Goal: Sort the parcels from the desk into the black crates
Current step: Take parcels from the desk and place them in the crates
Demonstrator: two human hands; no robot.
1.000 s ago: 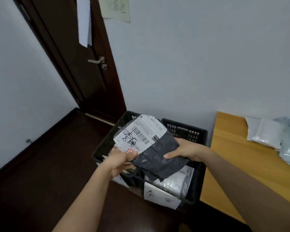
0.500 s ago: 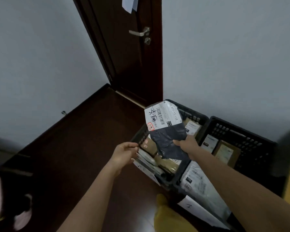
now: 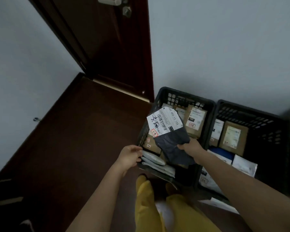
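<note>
My right hand [image 3: 190,147] grips a black plastic parcel [image 3: 172,144] with a white shipping label, held upright over the left black crate [image 3: 182,94]. That crate holds several brown and white parcels. My left hand [image 3: 130,156] is at the crate's near-left rim, fingers curled beside the white parcels stacked there, holding nothing that I can see. A second black crate [image 3: 251,109] stands to the right, touching the first, with brown and white parcels inside.
Both crates sit on dark wooden floor against a pale wall. A dark brown door [image 3: 110,47] stands behind the left crate. My yellow trouser legs [image 3: 146,203] are just in front of the crates. The floor to the left is bare.
My view has swung left and down from the desk to the crates. My left hand let go of the black parcel and moved to the crate rim. My right hand carries it alone.
</note>
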